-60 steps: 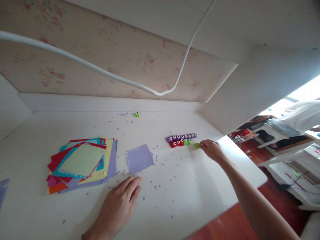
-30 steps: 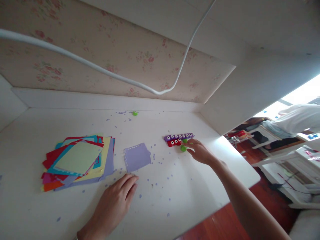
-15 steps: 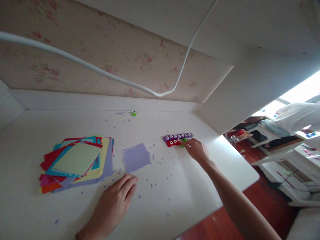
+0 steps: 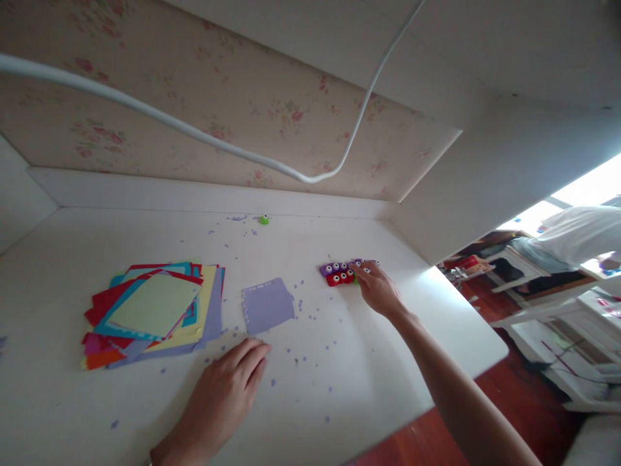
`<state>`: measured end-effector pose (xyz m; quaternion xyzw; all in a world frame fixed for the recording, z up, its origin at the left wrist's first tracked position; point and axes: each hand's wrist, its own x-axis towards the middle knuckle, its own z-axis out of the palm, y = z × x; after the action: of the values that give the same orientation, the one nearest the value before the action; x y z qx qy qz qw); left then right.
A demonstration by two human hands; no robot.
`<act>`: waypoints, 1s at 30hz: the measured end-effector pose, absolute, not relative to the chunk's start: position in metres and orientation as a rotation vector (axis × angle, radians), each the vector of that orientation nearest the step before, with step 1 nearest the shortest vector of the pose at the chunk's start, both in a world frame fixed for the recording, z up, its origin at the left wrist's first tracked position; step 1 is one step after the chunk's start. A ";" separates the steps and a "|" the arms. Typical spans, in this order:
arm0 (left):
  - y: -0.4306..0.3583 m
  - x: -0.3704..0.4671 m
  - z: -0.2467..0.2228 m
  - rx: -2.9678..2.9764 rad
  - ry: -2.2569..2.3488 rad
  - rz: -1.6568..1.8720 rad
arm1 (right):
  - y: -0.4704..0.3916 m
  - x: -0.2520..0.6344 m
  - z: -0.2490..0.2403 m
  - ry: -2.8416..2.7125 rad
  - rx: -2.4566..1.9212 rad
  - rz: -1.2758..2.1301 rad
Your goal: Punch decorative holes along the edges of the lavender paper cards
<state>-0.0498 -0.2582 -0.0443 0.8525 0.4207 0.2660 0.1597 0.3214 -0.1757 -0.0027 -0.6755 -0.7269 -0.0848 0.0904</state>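
Observation:
My right hand (image 4: pixel 381 291) reaches over two rows of small googly-eyed pieces on the white table. Its fingers are apart and touch or hover over the right end of the rows; contact is partly hidden. The back row is of purple pieces (image 4: pixel 336 267), the front of red pieces (image 4: pixel 341 278). A bit of a green piece (image 4: pixel 356 279) shows under the fingers. My left hand (image 4: pixel 230 382) lies on the table, fingers loosely bent and holding nothing visible. Just beyond its fingertips is a lilac paper sheet (image 4: pixel 268 305) with a notched left edge.
A stack of coloured paper (image 4: pixel 155 304) lies to the left. Another green googly-eyed piece (image 4: pixel 264 220) stands near the back ledge. Lilac paper bits (image 4: pixel 327 389) are scattered about. A white cable (image 4: pixel 213 139) hangs in front of the wall. At far right is a person in a pale top (image 4: pixel 582 230).
My right hand has shifted from pinching at the green piece to lying over the end of the rows, covering more of it. My left hand stays put. The view has shifted slightly.

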 end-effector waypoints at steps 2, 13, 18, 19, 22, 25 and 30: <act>-0.258 -0.050 -0.044 2.432 1.203 0.761 | -0.173 0.323 0.000 -2.245 -1.981 -0.243; -0.258 -0.050 -0.045 2.419 1.189 0.733 | -0.201 0.319 0.019 -2.411 -1.882 -0.211; -0.258 -0.049 -0.044 2.431 1.195 0.748 | -0.209 0.315 0.021 -2.314 -1.888 -0.153; -0.258 -0.049 -0.043 2.435 1.195 0.756 | -0.210 0.315 0.019 -2.328 -1.861 -0.108; -0.257 -0.049 -0.042 2.440 1.192 0.761 | -0.211 0.317 0.013 -2.357 -1.850 0.015; -0.257 -0.048 -0.041 2.439 1.191 0.752 | -0.207 0.319 0.005 -2.271 -1.937 0.017; -0.257 -0.049 -0.041 2.431 1.196 0.732 | -0.199 0.319 -0.006 -2.184 -2.016 -0.051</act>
<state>-0.0488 -0.2572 -0.0411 0.8541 0.4202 0.2571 0.1666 0.3195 -0.1988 -0.0056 -0.6758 -0.7321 -0.0170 0.0841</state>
